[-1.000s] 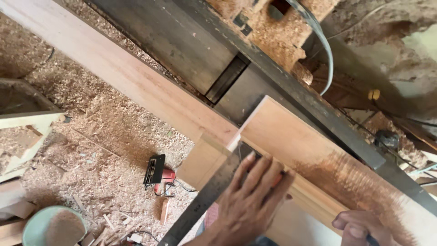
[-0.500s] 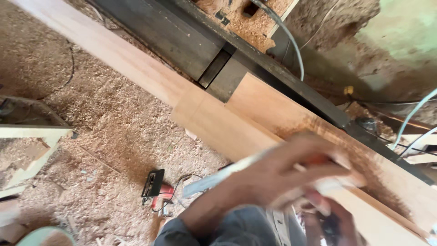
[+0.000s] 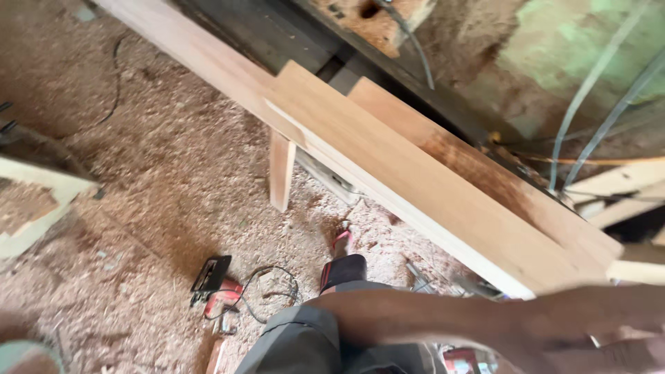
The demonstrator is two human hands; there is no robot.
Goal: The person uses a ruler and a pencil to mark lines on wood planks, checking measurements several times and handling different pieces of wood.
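Since the earlier frame, the metal ruler had been lifted off the plank (image 3: 415, 173) and was gone from view. A blurred forearm (image 3: 485, 322) was stretched rightward below the plank; whether either hand was open or closed could not be told. A power tool (image 3: 215, 280) lay on the sawdust floor (image 3: 138, 173).

The long plank (image 3: 415, 180) is pale orange-brown with a darker brown stain. The floor (image 3: 138, 173) is tan with sawdust. The power tool (image 3: 215, 280) is black and red.
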